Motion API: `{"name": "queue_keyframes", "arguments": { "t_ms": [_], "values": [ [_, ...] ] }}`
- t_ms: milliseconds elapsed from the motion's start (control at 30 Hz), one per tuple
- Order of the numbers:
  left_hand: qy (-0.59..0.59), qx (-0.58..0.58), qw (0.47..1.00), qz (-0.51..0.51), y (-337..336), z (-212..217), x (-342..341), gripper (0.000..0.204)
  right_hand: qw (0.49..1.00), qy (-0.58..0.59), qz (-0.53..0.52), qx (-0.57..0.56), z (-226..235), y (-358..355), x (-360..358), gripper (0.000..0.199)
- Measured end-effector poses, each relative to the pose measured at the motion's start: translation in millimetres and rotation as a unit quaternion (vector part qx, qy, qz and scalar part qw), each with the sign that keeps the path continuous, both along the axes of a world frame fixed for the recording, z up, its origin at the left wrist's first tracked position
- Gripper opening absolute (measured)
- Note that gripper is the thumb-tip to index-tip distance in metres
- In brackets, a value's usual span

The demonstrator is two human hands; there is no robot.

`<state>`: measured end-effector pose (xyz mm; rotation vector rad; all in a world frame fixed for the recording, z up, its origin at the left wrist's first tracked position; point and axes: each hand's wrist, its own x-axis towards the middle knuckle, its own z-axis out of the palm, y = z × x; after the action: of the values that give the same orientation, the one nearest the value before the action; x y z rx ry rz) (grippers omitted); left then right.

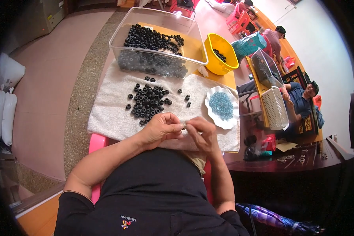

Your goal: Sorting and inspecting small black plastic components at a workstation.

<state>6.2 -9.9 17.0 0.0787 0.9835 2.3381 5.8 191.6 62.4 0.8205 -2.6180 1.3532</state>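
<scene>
Over the near edge of a white towel [110, 106], my left hand [161, 129] and my right hand [204, 133] meet at the fingertips. Thumb and forefinger of each are pinched on a small dark piece [183, 126], mostly hidden by the fingers; its kind cannot be made out. Just beyond my left hand lies a heap of small black ring-shaped pieces [148, 100] with holes through them. A few stray black pieces [188, 99] sit to its right. Past my right hand, a white scalloped plate [209, 112] holds many tiny clear-blue beads [221, 105].
A clear plastic bin [194, 59] of black pieces stands at the far side, with a yellow tub [221, 67] to its right. Two people [303, 96] work at tables on the right, near a white perforated basket [275, 108]. A folded umbrella [271, 218] lies lower right.
</scene>
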Motion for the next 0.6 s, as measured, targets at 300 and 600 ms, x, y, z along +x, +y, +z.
{"name": "queue_keyframes", "arguments": {
  "t_ms": [300,600],
  "values": [
    [0.003,-0.015,1.0,0.014,2,0,0,0.012,0.947,0.086,-0.176,0.255,-14,-12,-56,0.02],
    [-0.001,-0.017,1.0,0.012,1,-1,0,0.011,0.943,0.079,-0.176,0.272,-23,-9,-60,0.015]
  ]
}}
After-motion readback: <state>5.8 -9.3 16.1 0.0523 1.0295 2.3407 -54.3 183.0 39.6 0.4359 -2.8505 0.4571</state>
